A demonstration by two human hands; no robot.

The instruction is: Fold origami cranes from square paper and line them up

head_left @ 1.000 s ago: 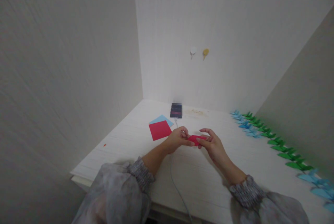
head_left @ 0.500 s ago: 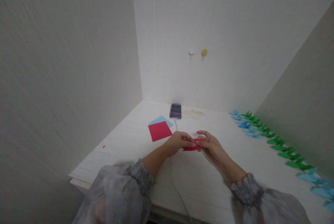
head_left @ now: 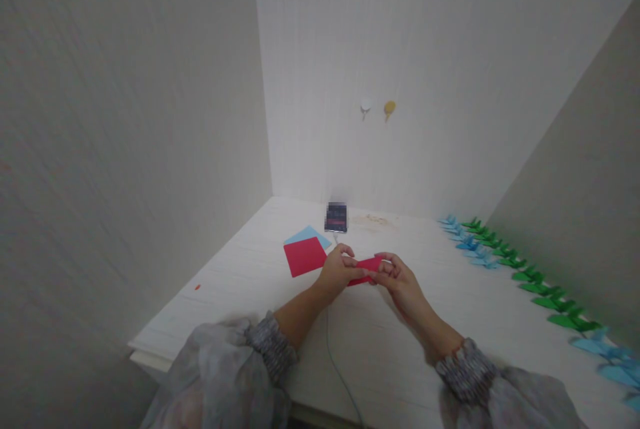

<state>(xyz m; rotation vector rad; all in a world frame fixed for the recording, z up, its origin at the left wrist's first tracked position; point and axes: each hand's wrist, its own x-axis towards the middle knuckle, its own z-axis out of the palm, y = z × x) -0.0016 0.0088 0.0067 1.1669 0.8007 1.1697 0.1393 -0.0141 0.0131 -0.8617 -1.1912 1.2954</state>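
Note:
Between my two hands is a piece of red paper (head_left: 369, 265), folded small and raised a little over the white table. My left hand (head_left: 340, 269) pinches its left side, thumb in front. On the right side, my right hand (head_left: 397, 275) grips it between thumb and fingers. Fingers cover parts of the paper, so its exact folds are hard to make out. Just left of my left hand lies a flat red sheet (head_left: 304, 257), partly on top of a light blue sheet (head_left: 309, 233).
A phone (head_left: 336, 217) with a cable (head_left: 334, 355) stands near the back wall. Along the right run rows of folded green paper cranes (head_left: 535, 285) and blue paper cranes (head_left: 470, 243). An orange scrap (head_left: 197, 287) lies at left. Two hooks (head_left: 389, 107) are on the wall.
The red paper has been turned and tilted, so more of its flat face shows. Both hands have shifted slightly left, still holding it. The view has tipped a little upward.

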